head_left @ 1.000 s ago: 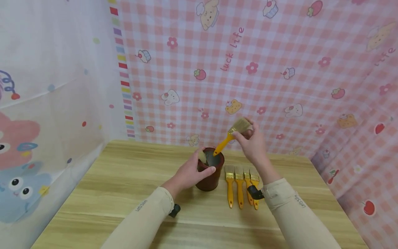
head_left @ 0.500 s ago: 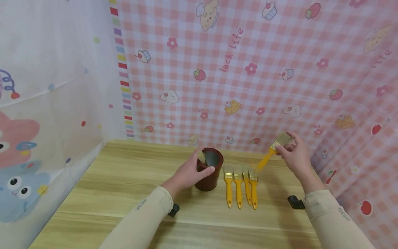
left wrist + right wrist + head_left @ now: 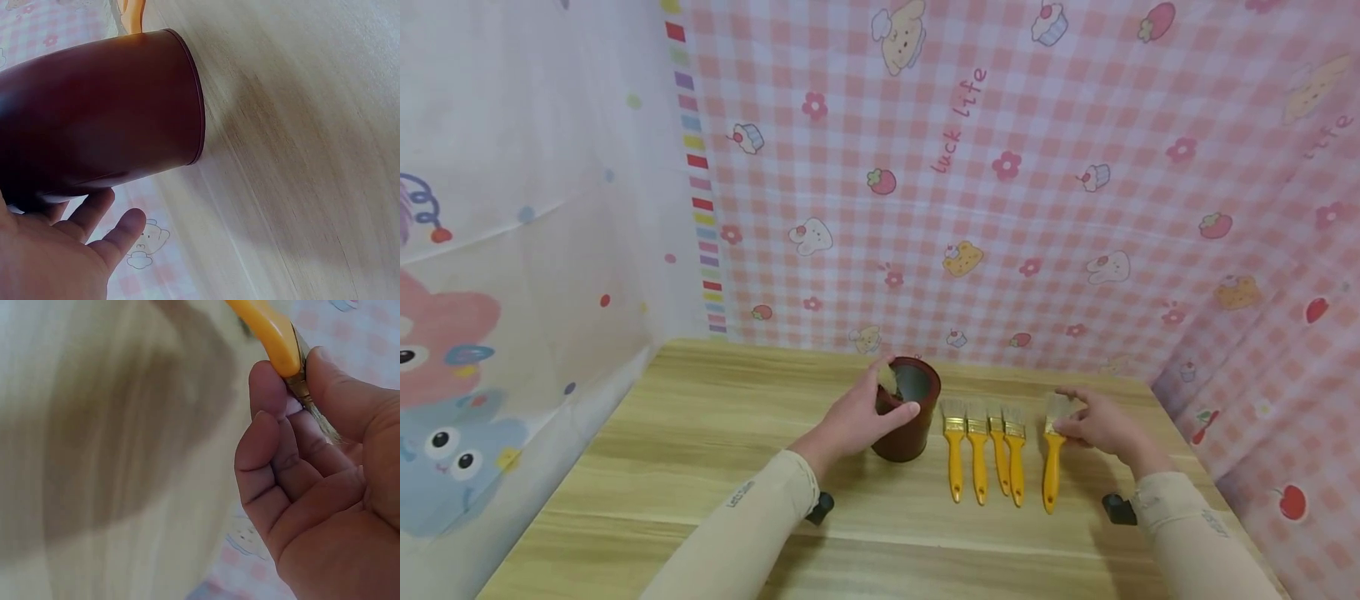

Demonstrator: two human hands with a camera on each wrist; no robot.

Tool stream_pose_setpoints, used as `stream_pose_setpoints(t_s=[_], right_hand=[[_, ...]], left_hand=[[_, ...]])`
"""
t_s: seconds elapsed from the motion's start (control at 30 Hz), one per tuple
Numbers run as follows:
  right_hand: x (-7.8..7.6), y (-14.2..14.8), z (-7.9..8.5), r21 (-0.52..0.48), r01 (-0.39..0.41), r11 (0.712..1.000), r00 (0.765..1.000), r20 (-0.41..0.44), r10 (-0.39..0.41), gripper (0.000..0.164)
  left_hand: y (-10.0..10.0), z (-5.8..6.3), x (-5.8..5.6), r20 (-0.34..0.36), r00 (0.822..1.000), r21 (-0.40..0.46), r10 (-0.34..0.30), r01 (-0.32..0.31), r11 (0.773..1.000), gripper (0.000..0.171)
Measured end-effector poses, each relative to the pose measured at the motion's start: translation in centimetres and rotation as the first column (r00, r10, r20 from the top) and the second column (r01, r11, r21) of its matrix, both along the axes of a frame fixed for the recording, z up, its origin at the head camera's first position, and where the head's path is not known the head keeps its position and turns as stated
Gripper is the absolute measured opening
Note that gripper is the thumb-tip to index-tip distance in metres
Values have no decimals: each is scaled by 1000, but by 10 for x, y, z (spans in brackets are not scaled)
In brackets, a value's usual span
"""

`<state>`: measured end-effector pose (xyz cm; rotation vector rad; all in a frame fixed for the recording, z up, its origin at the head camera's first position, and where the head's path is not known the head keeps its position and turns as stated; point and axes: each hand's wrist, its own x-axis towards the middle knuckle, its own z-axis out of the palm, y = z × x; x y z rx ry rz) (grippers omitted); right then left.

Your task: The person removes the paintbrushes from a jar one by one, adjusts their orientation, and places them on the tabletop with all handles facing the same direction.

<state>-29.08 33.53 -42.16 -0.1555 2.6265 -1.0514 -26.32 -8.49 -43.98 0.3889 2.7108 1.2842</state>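
My left hand (image 3: 853,417) grips a dark red-brown cup (image 3: 904,437) at its rim, thumb on the near side and fingers on the far side. Pale bristles (image 3: 887,379) show inside the cup beside those fingers. In the left wrist view the smooth wall of the cup (image 3: 106,106) fills the upper left, with the left hand (image 3: 56,256) below it. My right hand (image 3: 1105,429) pinches a paintbrush (image 3: 1052,471) by its metal band and bristles. Its yellow handle points toward me, low over the table. The right wrist view shows thumb and fingertips on that brush (image 3: 269,331).
Several yellow-handled paintbrushes (image 3: 978,458) lie side by side between the cup and the right hand, bristles away from me. The wooden table (image 3: 700,467) ends at a pink checked cloth (image 3: 850,208) behind, with another cloth (image 3: 527,250) at the left.
My right hand has carried the paintbrush from over the cup to the right, then down beside the row, turning its handle toward me. The left hand has stayed on the cup.
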Motion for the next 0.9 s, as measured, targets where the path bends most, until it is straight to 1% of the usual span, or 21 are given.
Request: stream_pose_setpoints(t_s=[0.17, 0.3, 0.4, 0.53, 0.63, 0.73, 0.83, 0.9], right_hand=[[-1, -7, -18, 27, 14, 1000, 1000, -7, -13, 74], [-2, -11, -28, 33, 11, 999, 1000, -22, -11, 71], [-3, -13, -32, 45, 13, 999, 999, -45, -11, 69], [-5, -14, -37, 72, 37, 997, 997, -71, -32, 68], [-7, -14, -41, 83, 58, 995, 996, -79, -52, 66], [-8, -12, -45, 114, 62, 991, 994, -97, -51, 63], [-8, -12, -49, 132, 69, 989, 994, -97, -56, 62], [-8, -12, -51, 112, 72, 991, 994, -91, -62, 62]], left_hand=[[2, 1, 1, -5, 1000, 1, -2, 2, 1000, 98], [3, 0, 1, -1, 1000, 0, -4, 4, 1000, 98], [3, -1, 0, -8, 1000, -2, -5, 5, 1000, 98], [4, -1, 0, -19, 1000, -7, -2, 2, 1000, 98], [4, -1, 0, -16, 1000, -6, 0, 0, 1000, 98], [3, -1, 1, -15, 1000, -2, -4, 4, 1000, 98], [2, -2, 0, -18, 1000, 2, -4, 4, 1000, 97], [2, -3, 0, -16, 1000, 1, 1, -1, 1000, 97]])
